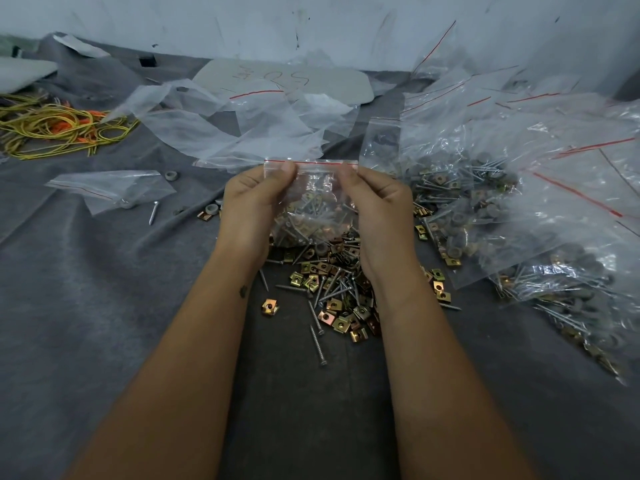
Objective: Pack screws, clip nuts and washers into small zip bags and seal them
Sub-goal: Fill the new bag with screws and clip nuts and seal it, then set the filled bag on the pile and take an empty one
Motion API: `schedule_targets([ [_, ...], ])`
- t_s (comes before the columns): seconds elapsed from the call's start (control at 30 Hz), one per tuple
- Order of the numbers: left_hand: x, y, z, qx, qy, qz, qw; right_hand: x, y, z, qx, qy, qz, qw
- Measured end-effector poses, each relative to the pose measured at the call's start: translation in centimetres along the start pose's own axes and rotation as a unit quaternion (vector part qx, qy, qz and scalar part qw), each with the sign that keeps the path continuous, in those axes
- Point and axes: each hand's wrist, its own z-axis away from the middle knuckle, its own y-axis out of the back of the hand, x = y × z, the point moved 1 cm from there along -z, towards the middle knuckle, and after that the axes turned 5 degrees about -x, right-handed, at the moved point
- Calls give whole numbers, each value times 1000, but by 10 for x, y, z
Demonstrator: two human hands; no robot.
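A small clear zip bag [313, 199] with a red line along its top hangs upright between my hands, its lower part filled with screws and brass clip nuts. My left hand [254, 202] pinches the bag's top left corner. My right hand [375, 206] pinches its top right corner. Under the bag lies a loose pile of silver screws and brass clip nuts [332, 292] on the grey cloth [104, 323]. A few grey washers [212, 210] sit just left of my left hand.
Filled zip bags [502, 202] are heaped at the right. Empty clear bags [263, 126] lie behind my hands, another [110, 190] at the left with a loose screw [153, 212]. Yellow and orange cords [59, 128] lie far left. A white wall stands at the back.
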Motion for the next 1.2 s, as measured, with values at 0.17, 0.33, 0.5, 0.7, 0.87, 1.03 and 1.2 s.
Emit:
schedule_targets([
  [0.17,4,3,-1,-3,14,-13,1000,2,1,2,-5,-28,-12,1000],
  [0.33,22,-11,-6,-3,7,-36,999,-6,-4,2,-57,-36,148,987],
  [0.5,44,-50,-30,40,18,-74,996,-51,21,-34,66,-23,143,987],
  [0.7,26,-81,-24,25,56,-125,990,-102,90,-80,281,-19,43,958],
  [0.87,-2,-82,-7,14,82,-176,981,-68,90,-68,353,-97,116,923],
  [1.03,-9,-65,-2,45,48,-221,973,-27,36,-30,421,-11,148,895],
  [1.2,1,-25,-17,127,1,-340,932,-8,0,-19,389,-30,80,917],
])
